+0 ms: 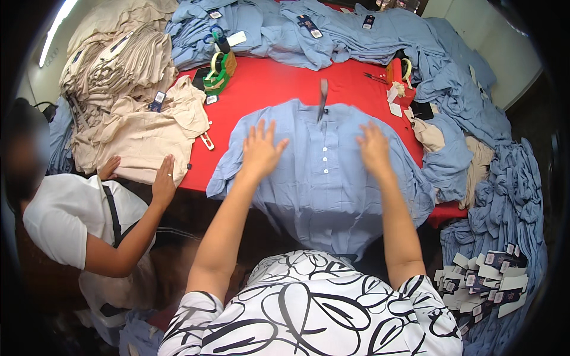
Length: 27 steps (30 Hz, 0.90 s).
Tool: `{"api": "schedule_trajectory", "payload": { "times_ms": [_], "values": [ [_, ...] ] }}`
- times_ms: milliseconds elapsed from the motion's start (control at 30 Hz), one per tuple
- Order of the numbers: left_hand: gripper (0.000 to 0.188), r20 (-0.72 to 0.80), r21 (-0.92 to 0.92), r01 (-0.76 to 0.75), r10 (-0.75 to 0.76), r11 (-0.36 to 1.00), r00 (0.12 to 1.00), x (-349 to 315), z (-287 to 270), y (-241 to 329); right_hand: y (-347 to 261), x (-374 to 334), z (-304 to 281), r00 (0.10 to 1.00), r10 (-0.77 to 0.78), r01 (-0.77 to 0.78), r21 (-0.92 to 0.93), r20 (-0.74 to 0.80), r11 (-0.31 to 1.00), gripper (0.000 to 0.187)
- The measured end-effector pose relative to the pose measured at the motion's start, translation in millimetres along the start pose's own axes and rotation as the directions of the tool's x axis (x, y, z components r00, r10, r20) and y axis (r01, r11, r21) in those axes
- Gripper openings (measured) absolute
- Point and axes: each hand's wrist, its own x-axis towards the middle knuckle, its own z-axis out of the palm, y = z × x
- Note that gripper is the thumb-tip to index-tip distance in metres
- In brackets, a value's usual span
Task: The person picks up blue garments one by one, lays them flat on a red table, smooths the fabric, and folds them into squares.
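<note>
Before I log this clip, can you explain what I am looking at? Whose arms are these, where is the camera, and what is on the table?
There is no machine here. The single picture comes from a wide camera worn on a person's head, looking down, so edges bend. The two bare arms rising from the bottom are that person's own. The left hand and right hand lie flat and open on a light blue shirt spread on a red table; neither grips anything. Piles of blue shirts and beige shirts surround it. A co-worker's hand at left presses a beige shirt. Paper tags lie lower right.
</note>
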Motion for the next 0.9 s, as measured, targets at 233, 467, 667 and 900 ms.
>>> {"api": "schedule_trajectory", "payload": {
  "times_ms": [233,467,667,900],
  "values": [
    [0.07,-0.132,0.216,-0.12,0.151,0.969,0.98,27.8,41.6,-35.0,-15.9,-19.1,40.8,0.999,-0.025,0.022,-0.09,-0.029,0.996,0.047],
    [0.073,-0.107,0.108,-0.148,0.16,0.983,0.981,53.0,44.2,-12.5,27.3,44.0,67.6,0.95,-0.178,0.213,0.113,-0.257,0.971,0.039],
    [0.072,-0.179,0.16,-0.055,0.083,0.986,0.98,58.4,56.7,-6.1,0.4,100.3,84.7,0.975,-0.189,0.185,-0.037,-0.12,0.982,0.039],
    [0.065,-0.135,-0.159,-0.168,0.147,0.973,0.98,97.4,61.1,-16.5,-12.4,126.3,79.5,0.965,-0.129,0.134,0.008,-0.23,0.991,0.04]
  ]
}}
